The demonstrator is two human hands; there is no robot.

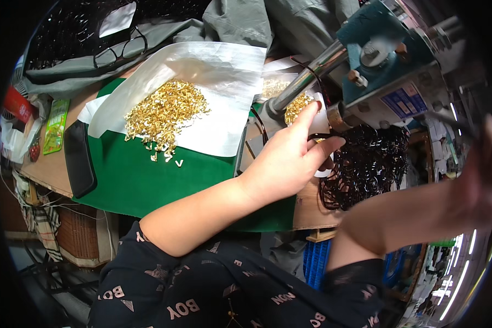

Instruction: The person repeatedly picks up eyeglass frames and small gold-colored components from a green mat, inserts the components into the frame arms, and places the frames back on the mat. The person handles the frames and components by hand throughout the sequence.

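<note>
My left hand (287, 158) is at the bench press (377, 60), index finger stretched toward its lower end. Between thumb and curled fingers is a thin, dark, glossy piece (318, 135) that looks like part of an eyeglass frame; the fingers hide most of it. Far to the right, my raised right hand (478, 175) is smeared by motion beside the press's bar (451, 121); its grip cannot be made out. Small gold V-shaped metal pieces (167, 112) are heaped on white paper (224, 104). More gold pieces (298, 106) lie behind my left hand.
A green mat (147, 180) covers part of the bench, with a black phone-like slab (79, 158) at its left. Dark glossy curved parts (366, 164) are piled under the press. Eyeglasses (123, 52) rest on grey cloth at the far left. A blue crate (318, 262) stands below.
</note>
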